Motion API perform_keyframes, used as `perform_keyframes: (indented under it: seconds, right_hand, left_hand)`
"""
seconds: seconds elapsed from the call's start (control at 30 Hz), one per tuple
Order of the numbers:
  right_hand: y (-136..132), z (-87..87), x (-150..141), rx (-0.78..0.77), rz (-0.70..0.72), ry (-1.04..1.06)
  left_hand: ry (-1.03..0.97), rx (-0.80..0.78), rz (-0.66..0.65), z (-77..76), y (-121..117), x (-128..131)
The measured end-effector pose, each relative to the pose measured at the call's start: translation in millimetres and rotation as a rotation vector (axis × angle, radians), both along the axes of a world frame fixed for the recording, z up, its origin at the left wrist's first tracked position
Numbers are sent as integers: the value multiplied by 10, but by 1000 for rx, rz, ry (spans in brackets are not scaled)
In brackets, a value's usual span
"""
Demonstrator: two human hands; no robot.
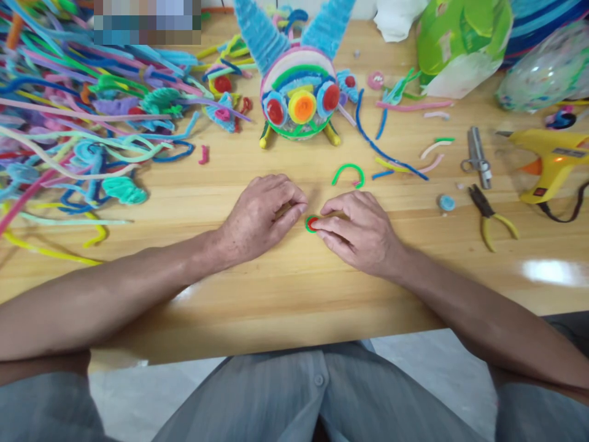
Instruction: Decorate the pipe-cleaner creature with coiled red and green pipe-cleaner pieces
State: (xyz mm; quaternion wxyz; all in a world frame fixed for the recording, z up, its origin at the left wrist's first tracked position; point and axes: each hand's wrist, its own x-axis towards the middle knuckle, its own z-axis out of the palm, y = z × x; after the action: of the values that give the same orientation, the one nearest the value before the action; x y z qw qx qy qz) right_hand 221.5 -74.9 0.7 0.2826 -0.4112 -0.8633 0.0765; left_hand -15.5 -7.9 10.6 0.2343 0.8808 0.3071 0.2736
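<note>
A small pipe-cleaner coil [309, 224], red in the middle with a green rim, is at the fingertips of my right hand [361, 233]. The fingers of that hand are bent, and the index fingertip covers part of the coil. Just left of it, my left hand [262, 215] has thumb and index finger pinched close together; anything between them is too small or hidden to make out. Beyond my hands lies a curved green pipe cleaner [350, 166]. Further back stands a round pipe-cleaner figure [299, 92] with blue ears, red eyes and an orange-yellow nose.
A tangled heap of pipe cleaners [115, 116] covers the left side. On the right lie pliers [488, 215], scissors [479, 156], a blue coil [446, 203] and a yellow glue gun [552, 159] with its cord. A green bag [464, 37] stands behind them.
</note>
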Motion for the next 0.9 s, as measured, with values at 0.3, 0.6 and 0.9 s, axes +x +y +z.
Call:
perform_keyframes:
  seconds: [0.3,0.6,0.9]
  right_hand:
    - [2,3,-2,15,-1,-24]
    - [7,-4,12,-9,19,71]
    - [8,1,-2,60,24,-18]
  left_hand:
    - [-2,8,-4,-28,0,-6]
    - [-33,-12,4,-33,-4,-8]
    - [-56,-40,27,-43,-9,-10]
